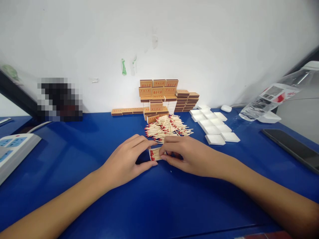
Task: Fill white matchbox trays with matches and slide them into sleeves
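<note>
Head view: on the glossy blue worktop (124, 209), a small white rectangular tray (150, 155) filled with pale wooden, red-headed matches (155, 153) lies between both hands, on the near side of a loose match heap (168, 128). The left hand (129, 159) spans the tray with a wide grip, thumb at the near edge; the right hand (185, 152) has a narrow grip, thumb and forefinger together at the tray's right end, though whether they pinch a match cannot be told.

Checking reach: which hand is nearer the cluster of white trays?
Right. The right hand is in front and left of the cluster, at the tray of matches; the left hand is farther left.
</note>
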### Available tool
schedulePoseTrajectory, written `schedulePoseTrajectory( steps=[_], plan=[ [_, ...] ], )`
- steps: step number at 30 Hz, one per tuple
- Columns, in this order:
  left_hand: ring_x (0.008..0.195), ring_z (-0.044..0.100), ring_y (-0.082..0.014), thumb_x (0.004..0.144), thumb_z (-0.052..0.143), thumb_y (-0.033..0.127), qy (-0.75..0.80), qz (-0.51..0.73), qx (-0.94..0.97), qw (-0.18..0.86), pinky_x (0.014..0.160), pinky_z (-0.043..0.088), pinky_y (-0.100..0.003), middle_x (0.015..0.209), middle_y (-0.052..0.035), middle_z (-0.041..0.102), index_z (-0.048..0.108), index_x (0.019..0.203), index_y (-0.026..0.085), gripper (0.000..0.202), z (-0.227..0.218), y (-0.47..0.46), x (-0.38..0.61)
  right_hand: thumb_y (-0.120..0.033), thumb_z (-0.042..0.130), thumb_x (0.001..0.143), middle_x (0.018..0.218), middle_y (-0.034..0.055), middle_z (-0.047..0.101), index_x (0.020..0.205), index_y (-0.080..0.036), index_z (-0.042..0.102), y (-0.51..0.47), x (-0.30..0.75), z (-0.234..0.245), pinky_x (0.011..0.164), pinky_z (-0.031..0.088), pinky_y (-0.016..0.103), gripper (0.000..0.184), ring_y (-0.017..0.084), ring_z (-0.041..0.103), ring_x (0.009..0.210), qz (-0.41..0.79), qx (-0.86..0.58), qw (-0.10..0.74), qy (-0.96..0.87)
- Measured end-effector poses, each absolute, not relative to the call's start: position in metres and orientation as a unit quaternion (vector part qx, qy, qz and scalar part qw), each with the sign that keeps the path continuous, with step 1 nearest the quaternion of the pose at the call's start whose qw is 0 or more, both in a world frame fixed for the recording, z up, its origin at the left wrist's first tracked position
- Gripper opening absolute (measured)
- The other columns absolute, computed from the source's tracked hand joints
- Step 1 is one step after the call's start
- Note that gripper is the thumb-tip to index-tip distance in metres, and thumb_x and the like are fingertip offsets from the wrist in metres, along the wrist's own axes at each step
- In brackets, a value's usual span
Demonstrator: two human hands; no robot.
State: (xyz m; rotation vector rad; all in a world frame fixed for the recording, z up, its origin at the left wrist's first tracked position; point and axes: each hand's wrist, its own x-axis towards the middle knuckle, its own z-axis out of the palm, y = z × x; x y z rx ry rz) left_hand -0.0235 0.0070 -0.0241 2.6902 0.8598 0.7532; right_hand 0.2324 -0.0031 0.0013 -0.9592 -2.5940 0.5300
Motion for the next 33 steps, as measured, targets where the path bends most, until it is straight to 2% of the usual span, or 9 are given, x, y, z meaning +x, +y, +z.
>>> schedulePoseTrajectory(
  steps=[6,11,16,26,33],
  plan=[
    [0.106,0.063,-0.0268,0.098,0.074,0.039,0.299,0.241,0.916,0.118,0.094,0.054,-0.044,0.115,-0.0091,0.070,0.062,0.132,0.017,0.042,-0.0239,0.0062,-0.0230,-0.014,0.058,0.102,0.095,0.0043,0.063,0.104,-0.017,0.073,-0.0022,0.2320,0.0011,0.069,0.043,0.028,0.015,0.014,0.059,0.076,0.193,-0.332,0.158,-0.910],
    [0.106,0.063,-0.0286,0.099,0.072,0.039,0.312,0.209,0.919,0.120,0.096,0.053,-0.047,0.114,-0.0098,0.070,0.064,0.130,0.017,0.039,-0.0230,0.0062,-0.0222,-0.006,0.055,0.099,0.098,0.0052,0.066,0.112,-0.018,0.074,-0.0047,0.2300,0.0016,0.072,0.045,0.027,0.027,0.014,0.060,0.078,0.213,-0.320,0.166,-0.908],
    [0.106,0.062,-0.0285,0.100,0.070,0.039,0.316,0.203,0.919,0.116,0.096,0.053,-0.047,0.114,-0.0098,0.070,0.065,0.130,0.018,0.037,-0.0235,0.0070,-0.0221,-0.010,0.055,0.100,0.097,0.0053,0.065,0.112,-0.016,0.075,-0.0038,0.2298,-0.0009,0.067,0.042,0.028,0.024,0.013,0.058,0.072,0.191,-0.334,0.170,-0.907],
    [0.106,0.063,-0.0284,0.100,0.070,0.040,0.316,0.205,0.919,0.113,0.096,0.054,-0.047,0.114,-0.0097,0.070,0.066,0.130,0.018,0.037,-0.0234,0.0054,-0.0223,-0.008,0.054,0.099,0.102,0.0064,0.069,0.110,-0.016,0.074,-0.0010,0.2313,-0.0046,0.068,0.042,0.028,0.024,0.014,0.060,0.075,0.165,-0.345,0.184,-0.905],
    [0.106,0.063,-0.0284,0.100,0.070,0.040,0.314,0.207,0.919,0.113,0.096,0.054,-0.048,0.114,-0.0100,0.070,0.066,0.130,0.017,0.038,-0.0239,0.0065,-0.0222,-0.007,0.057,0.097,0.093,0.0035,0.062,0.109,-0.018,0.075,-0.0031,0.2311,0.0000,0.068,0.042,0.027,0.025,0.013,0.058,0.074,0.195,-0.320,0.169,-0.912]
  ],
)
